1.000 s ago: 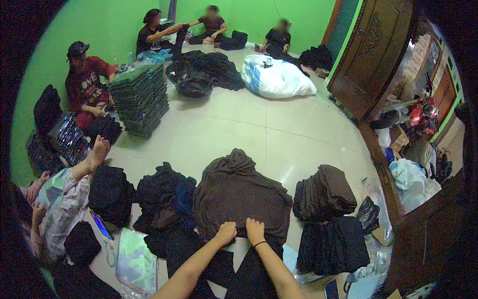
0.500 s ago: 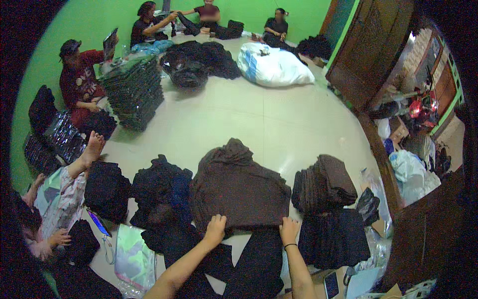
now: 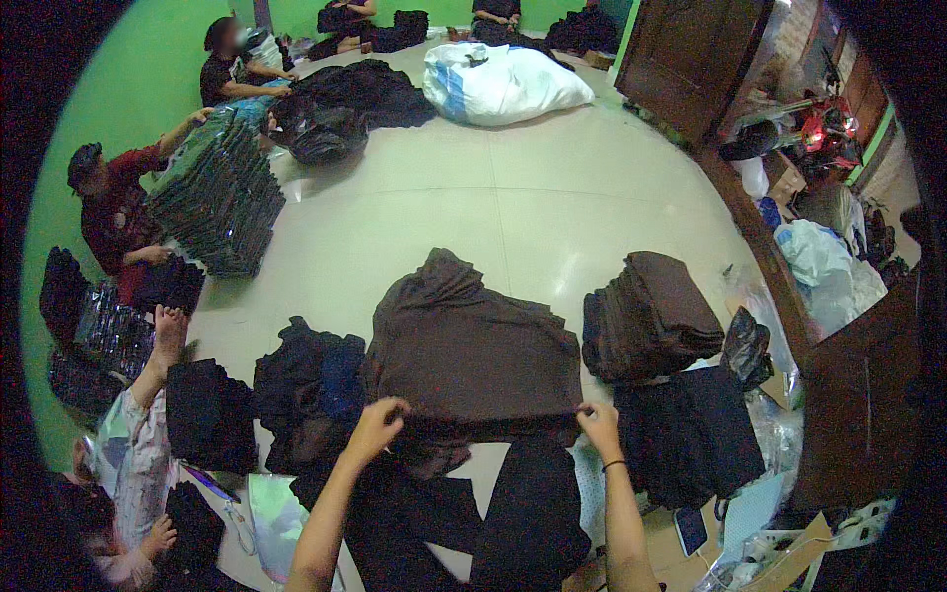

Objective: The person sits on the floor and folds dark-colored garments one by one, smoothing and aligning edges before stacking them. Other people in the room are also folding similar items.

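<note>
A wide pile of dark brown cloth (image 3: pixel 473 345) lies on the floor in front of me, its top layer spread flat. My left hand (image 3: pixel 380 426) pinches the near left corner of this layer, fingers closed on the edge. At the near right corner, my right hand (image 3: pixel 599 426) grips the same edge, a dark band round its wrist. Between both hands the edge is held nearly straight. To the right stand a folded brown cloth stack (image 3: pixel 656 316) and a black cloth stack (image 3: pixel 691 434). Below my hands is black fabric (image 3: pixel 533 503); whether it covers my legs I cannot tell.
Black cloth piles (image 3: pixel 209 414) and dark blue-black garments (image 3: pixel 311 395) sit at my left, beside another person's bare foot (image 3: pixel 170 331). A phone (image 3: pixel 691 530) lies at lower right. Farther off are a white sack (image 3: pixel 503 84), a tall wrapped stack (image 3: pixel 222 192) and several seated people.
The view has shifted, with the far people now higher in it. Both hands still hold the brown cloth's near edge. The person in dark red now reaches an arm onto the wrapped stack.
</note>
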A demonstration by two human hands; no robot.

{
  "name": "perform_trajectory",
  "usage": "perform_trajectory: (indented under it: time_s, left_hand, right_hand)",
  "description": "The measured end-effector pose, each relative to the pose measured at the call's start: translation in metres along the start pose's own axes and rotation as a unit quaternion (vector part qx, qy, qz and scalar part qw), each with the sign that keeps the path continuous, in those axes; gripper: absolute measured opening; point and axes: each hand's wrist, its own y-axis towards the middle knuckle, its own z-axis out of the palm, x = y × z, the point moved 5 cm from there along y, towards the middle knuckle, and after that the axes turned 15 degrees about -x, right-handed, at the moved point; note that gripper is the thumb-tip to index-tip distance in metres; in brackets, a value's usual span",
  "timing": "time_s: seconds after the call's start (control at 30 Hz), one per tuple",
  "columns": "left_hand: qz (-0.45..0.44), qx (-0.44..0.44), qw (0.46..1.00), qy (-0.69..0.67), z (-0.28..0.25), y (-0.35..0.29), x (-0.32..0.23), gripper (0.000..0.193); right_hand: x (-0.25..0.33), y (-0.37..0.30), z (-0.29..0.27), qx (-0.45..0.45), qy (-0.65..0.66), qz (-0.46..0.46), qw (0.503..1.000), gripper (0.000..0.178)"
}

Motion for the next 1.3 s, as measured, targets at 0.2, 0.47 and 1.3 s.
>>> perform_trajectory:
  time_s: [0.2, 0.47, 1.3]
  left_hand:
    - [-0.015, -0.247, 0.968, -0.036, -0.003, 0.093, 0.014, 0.032]
    - [-0.170, -0.031, 0.973, 0.151, 0.031, 0.057, 0.077, 0.040]
    - [0.062, -0.120, 0.984, 0.119, 0.066, 0.169, 0.045, 0.032]
  right_hand:
    - [-0.022, 0.053, 0.046, -0.017, 0.184, 0.122, 0.975, 0.027]
    - [-0.057, 0.035, 0.078, 0.026, 0.133, 0.151, 0.979, 0.031]
    - [0.019, 0.102, 0.061, 0.020, -0.026, -0.145, 0.989, 0.025]
